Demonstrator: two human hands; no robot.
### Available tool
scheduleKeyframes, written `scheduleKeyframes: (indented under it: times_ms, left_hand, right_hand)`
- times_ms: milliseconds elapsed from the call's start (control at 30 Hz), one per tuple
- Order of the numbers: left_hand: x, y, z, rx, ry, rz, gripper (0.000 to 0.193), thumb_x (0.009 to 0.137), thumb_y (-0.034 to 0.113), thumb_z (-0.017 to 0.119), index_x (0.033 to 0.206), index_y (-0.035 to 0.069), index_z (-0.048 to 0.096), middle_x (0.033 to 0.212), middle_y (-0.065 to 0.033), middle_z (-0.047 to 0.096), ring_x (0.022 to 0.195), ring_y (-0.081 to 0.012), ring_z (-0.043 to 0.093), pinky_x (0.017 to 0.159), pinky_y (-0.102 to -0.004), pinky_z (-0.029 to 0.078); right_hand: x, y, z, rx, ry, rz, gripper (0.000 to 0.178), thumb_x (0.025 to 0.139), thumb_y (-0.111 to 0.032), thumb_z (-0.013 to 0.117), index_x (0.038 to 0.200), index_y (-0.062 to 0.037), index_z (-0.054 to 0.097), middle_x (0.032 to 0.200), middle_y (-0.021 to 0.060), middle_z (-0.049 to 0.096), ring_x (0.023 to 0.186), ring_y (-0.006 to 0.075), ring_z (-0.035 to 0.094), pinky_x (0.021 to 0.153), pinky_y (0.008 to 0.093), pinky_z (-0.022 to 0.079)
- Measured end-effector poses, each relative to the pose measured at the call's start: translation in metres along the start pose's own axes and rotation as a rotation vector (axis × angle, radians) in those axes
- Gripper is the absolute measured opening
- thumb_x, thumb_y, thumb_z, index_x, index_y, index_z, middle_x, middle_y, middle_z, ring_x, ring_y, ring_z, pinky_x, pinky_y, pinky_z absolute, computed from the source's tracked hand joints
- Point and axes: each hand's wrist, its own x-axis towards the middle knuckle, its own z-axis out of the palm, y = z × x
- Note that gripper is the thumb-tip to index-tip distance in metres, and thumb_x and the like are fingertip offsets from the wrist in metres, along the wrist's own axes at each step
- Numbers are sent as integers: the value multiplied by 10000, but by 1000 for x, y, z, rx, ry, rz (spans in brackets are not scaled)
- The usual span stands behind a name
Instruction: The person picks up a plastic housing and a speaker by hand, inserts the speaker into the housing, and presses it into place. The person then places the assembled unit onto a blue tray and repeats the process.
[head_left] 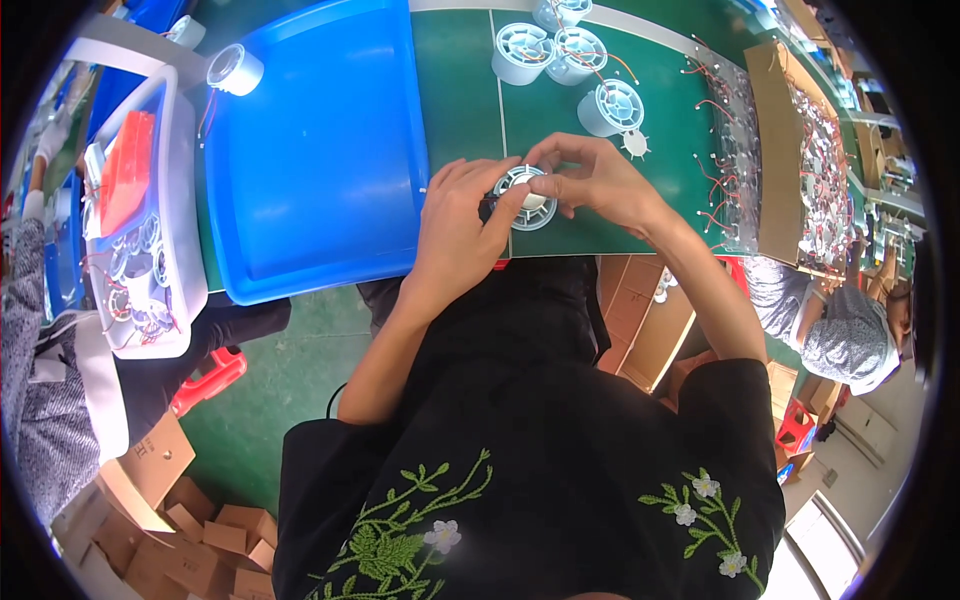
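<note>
Near the front edge of the green table, both hands close around a round, pale plastic housing [540,217] with a slotted rim. A smaller white round piece sits in its middle. My left hand [455,215] grips the housing's left side, its thumb reaching over the white piece. A small dark object [488,207] shows by the left fingers; its kind is unclear. My right hand [605,185] curls over the far right side, thumb and fingers bent onto the housing. Beyond it stands a similar housing [612,107], beside a small white round board [635,143].
Several more housings [522,55] with wires stand farther back. Left of my hands lies a large blue tray [320,150] with one wired housing [235,70]. A white bin [185,250] holds parts. On the right, a cardboard box [775,150] contains wired pieces. Co-workers sit at both sides.
</note>
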Motion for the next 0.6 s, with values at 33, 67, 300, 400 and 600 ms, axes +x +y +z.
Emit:
scheduleKeyframes:
  times_ms: [33, 67, 300, 400, 600]
  left_hand:
    - [1, 2, -2, -2, 0, -4, 317, 864, 245, 666, 1065, 1, 676, 987, -159, 678, 973, -340, 609, 973, -428, 387]
    - [3, 5, -4, -29, -46, -55, 329, 859, 241, 670, 1083, 0, 667, 1005, -163, 674, 982, -342, 605, 969, -425, 392]
    - [-3, 1, -10, 45, -151, 72, 484, 805, 184, 718, 1228, -1, 575, 1119, -176, 640, 1045, -350, 587, 965, -432, 411]
    - [-10, -1, -11, 162, -166, 93, 599, 759, 120, 744, 1292, -6, 501, 1155, -182, 617, 1087, -358, 571, 965, -448, 422]
    - [-9, -2, -10, 174, -175, 114, 585, 742, 73, 736, 1272, -13, 502, 1124, -190, 624, 1086, -373, 567, 954, -450, 435]
  right_hand:
    - [-1, -1, -1, -13, 1, 20, 363, 798, -208, 790, 1059, -17, 624, 847, -2, 531, 651, 77, 531, 551, 232, 429]
    - [-2, -3, -2, -27, 2, 41, 368, 800, -210, 787, 1067, -18, 622, 848, 1, 531, 652, 79, 533, 552, 234, 431]
    - [-14, -15, 8, -500, 124, -232, 317, 796, -72, 744, 1090, -35, 632, 975, 53, 605, 755, 132, 608, 586, 258, 479]
    - [-21, -13, 14, -701, 190, -474, 321, 772, -19, 741, 1080, -32, 651, 1019, 76, 610, 761, 165, 622, 620, 272, 507]
    - [-29, -15, 19, -791, 186, -588, 344, 735, 18, 754, 1068, -10, 674, 1053, 105, 605, 784, 203, 641, 686, 307, 536]
